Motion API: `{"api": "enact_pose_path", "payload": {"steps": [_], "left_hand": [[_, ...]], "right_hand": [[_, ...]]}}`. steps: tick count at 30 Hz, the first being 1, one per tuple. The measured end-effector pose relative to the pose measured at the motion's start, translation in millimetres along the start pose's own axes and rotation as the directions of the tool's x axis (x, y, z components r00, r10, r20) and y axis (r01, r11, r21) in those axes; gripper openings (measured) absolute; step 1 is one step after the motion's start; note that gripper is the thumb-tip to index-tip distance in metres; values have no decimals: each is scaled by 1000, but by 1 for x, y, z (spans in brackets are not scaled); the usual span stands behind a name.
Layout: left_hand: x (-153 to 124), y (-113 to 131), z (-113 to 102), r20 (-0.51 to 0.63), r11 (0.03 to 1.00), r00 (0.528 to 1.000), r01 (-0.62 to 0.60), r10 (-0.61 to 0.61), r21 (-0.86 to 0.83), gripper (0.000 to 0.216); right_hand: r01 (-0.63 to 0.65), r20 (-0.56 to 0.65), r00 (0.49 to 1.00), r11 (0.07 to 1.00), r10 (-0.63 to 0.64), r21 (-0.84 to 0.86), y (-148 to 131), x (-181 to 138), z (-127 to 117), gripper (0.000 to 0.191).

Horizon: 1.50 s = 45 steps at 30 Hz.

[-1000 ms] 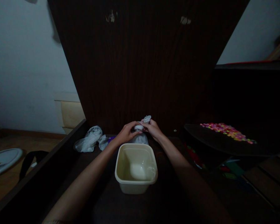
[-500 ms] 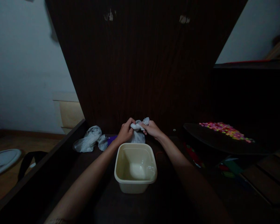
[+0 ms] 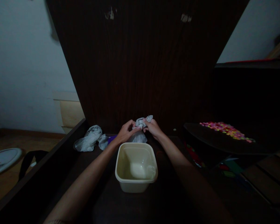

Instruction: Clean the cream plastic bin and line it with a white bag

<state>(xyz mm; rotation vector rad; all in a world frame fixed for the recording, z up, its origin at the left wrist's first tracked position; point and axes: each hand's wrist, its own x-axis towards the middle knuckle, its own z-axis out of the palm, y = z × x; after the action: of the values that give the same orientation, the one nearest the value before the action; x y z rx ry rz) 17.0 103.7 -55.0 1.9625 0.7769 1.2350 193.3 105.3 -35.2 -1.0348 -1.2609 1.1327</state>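
A whitish plastic bag [image 3: 138,137] with a twisted, bunched top is between my two hands, just beyond the tub. My left hand [image 3: 126,132] pinches the twisted neck from the left. From the right, my right hand [image 3: 153,128] grips the bunched end, and a loose tip of plastic sticks up past its thumb. The lower part of the bag hangs or rests behind the tub's far rim; its contents cannot be made out. Between my forearms stands a cream square plastic tub [image 3: 136,180], with what looks like a little clear liquid or a sheen inside.
More crumpled plastic bags [image 3: 90,139] lie to the left beside something purple [image 3: 112,138]. A dark wooden panel [image 3: 140,68] rises behind. On the right, a dark rounded shelf [image 3: 207,138] carries a scatter of pink and yellow pieces [image 3: 227,130]. A raised dark edge [image 3: 49,165] runs along the left.
My left fingers have shifted, with the thumb now pressed along the knotted neck. The bag's top has bunched tighter and moved slightly right and up. The tub has stayed put.
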Motion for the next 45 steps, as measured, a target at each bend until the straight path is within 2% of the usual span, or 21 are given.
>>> {"api": "enact_pose_path", "payload": {"steps": [8,15,22,27,31,35,40,45], "left_hand": [[5,-23,12,-21,993,999,22,-24,-118,55],[2,-35,7,-45,1000,999,19,-19,3,41],[-3,-30,3,-15,986,1000,-15,17,169,37],[-3,-31,2,8,974,999,-35,34,223,37],[-1,-30,3,19,974,997,-74,72,213,50],[4,-22,8,28,977,993,-117,114,179,55],[10,-13,10,13,974,989,-144,144,175,41],[8,-13,7,24,967,990,-140,138,212,27]], "right_hand": [[-14,-29,999,994,17,109,-1,0,2,31],[5,-88,996,993,5,115,-7,3,-3,31],[85,-136,988,988,-68,126,-23,8,-15,31],[101,-108,990,991,-92,86,-26,3,-13,36],[87,-78,993,996,-86,10,-22,-5,-11,51],[53,-28,998,998,-55,-44,-12,-3,-9,37],[49,-8,999,997,-50,-60,-5,4,-4,32],[93,-53,994,993,-97,-76,-5,7,-6,35]]}}
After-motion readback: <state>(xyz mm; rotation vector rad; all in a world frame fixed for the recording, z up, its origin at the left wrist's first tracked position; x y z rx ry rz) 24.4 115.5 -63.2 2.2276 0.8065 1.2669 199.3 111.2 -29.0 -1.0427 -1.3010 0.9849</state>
